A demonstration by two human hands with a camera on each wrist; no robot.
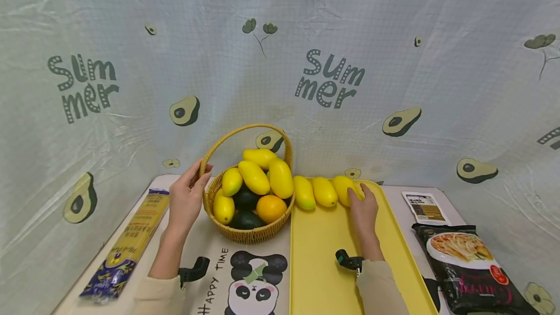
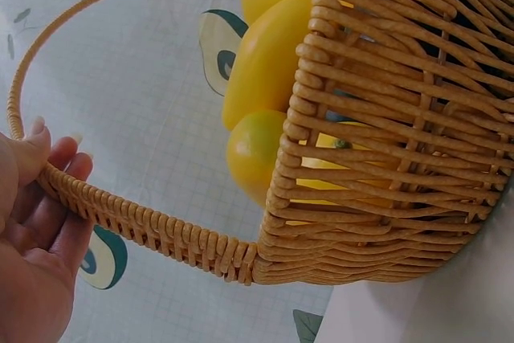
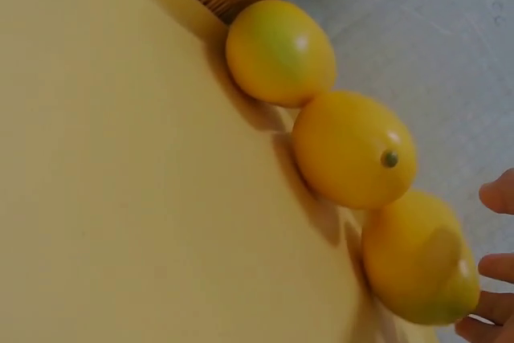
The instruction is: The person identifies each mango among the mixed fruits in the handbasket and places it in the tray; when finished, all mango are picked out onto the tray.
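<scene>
Head view: three yellow mangoes [image 1: 324,192] are lined along the far end of the yellow tray [image 1: 323,256]; five more, one orange [image 1: 271,209] and two dark green fruits [image 1: 246,220] are counted in the wicker basket [image 1: 247,235]. The left hand [image 1: 185,198] is raised, the right hand [image 1: 366,208] extended; "HAPPY TIME" is read on the counter [image 1: 197,237]. Left wrist: the basket's handle [image 2: 152,222] is loosely grasped. Right wrist: the outermost mango [image 3: 414,255] is bordered by spread, unclosed fingers.
</scene>
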